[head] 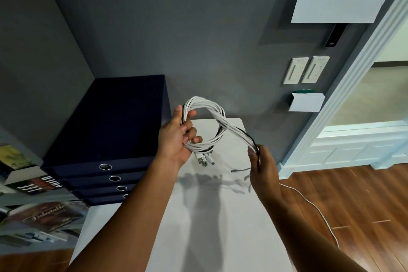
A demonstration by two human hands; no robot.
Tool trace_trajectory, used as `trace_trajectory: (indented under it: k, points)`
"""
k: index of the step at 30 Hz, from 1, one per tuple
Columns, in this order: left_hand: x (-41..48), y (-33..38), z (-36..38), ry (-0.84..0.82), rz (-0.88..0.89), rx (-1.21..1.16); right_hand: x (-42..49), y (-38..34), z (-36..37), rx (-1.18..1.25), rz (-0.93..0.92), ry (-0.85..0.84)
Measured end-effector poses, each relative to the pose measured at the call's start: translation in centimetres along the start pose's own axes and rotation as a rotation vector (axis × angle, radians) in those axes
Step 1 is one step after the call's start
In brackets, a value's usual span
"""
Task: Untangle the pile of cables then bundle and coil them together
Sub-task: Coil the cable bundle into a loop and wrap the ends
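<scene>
At far left: books point(35, 214) lying flat on a low shelf, covers blurred. Just beside them, a stack of dark blue binders point(114, 117), metal finger rings facing you, pushed into the grey wall corner and touching the left edge of the white table point(231, 216).

Your left hand point(176, 141) is raised over the far end of the table. Its fingers curl through and round the left side of the cable coil point(203, 104), with the thumb lying up along the outside. Firm grip. The coil is mostly white strands with one black strand among them, wound into a rough ring and held clear of the tabletop. Several plugs point(204, 161) hang from the bottom of the ring, just below your palm.

From the top of the ring the bundled tail point(238, 130) runs down and right to your right hand point(263, 168). Back of that hand faces you; fingers and thumb are closed on the tail, pinching the strands together. Short loose ends point(241, 170) poke out left of that hand, above the table.

Further right: a thin white lead point(313, 205) trails across the wooden floor point(353, 216). Two wall switches point(305, 70) sit on the grey wall above.
</scene>
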State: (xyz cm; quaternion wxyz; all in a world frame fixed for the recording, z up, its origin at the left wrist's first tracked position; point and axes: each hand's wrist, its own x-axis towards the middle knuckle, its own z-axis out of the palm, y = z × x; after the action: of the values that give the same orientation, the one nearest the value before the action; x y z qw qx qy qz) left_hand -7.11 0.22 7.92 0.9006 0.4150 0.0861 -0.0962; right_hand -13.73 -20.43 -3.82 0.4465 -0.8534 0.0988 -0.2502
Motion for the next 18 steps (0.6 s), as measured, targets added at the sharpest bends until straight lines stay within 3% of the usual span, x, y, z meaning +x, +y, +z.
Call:
trace_trajectory:
  k: [8, 15, 18]
  points:
    - [0.1, 0.9, 1.8, -0.012, 0.026, -0.047, 1.1, -3.7, 2.1, 0.607, 0.471, -0.03]
    - [1.2, 1.4, 0.2, 0.104, 0.07, -0.005, 0.0, -2.6, 0.8, 0.915, 0.791, -0.6]
    - [1.6, 1.1, -0.7, 0.153, 0.068, 0.009, -0.2, -1.8, 0.0, 0.952, 0.872, -0.71]
